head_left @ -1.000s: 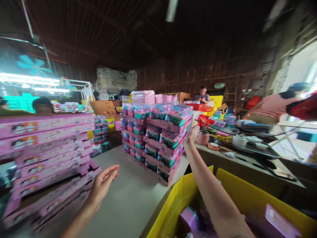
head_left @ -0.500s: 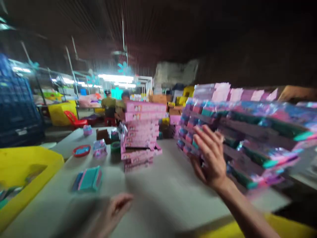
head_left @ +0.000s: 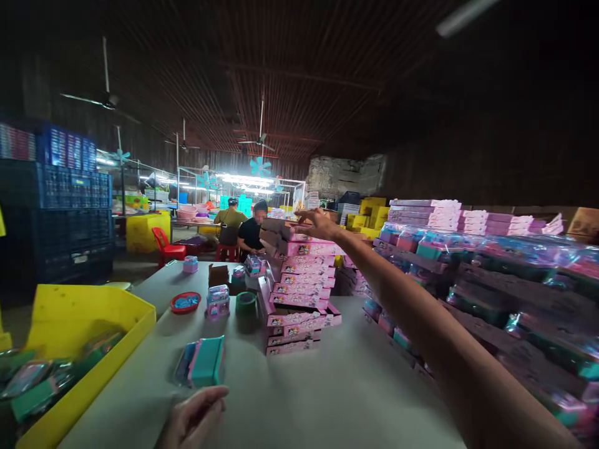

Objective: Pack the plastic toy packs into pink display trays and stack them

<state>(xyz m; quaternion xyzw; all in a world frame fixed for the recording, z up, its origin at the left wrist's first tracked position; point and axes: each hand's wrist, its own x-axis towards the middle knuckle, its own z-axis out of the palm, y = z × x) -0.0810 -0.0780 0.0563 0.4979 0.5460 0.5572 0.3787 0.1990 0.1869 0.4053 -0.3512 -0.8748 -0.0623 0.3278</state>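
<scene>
A leaning stack of pink cardboard trays (head_left: 304,280) stands on the grey table (head_left: 299,399). Over its top reaches my right hand (head_left: 318,226), fingers stretched out and apart at the uppermost tray; whether they press on it is hard to see. My left hand (head_left: 196,415) is low at the front of the table, fingers curled together with nothing visible in them. Just beyond it lies a teal and pink toy case (head_left: 208,362) in clear packaging, apart from the fingers.
At left, a yellow bin (head_left: 107,368) holds packaged teal items. A red dish (head_left: 185,303), green tape roll (head_left: 246,302) and clear-packed toy (head_left: 218,302) sit on the table. Filled trays (head_left: 491,312) are piled at right. Two people (head_left: 253,231) sit beyond the table.
My right hand has moved forward from beside the filled trays to the top of the pink tray stack. My left hand stays low with curled fingers. The view has shifted.
</scene>
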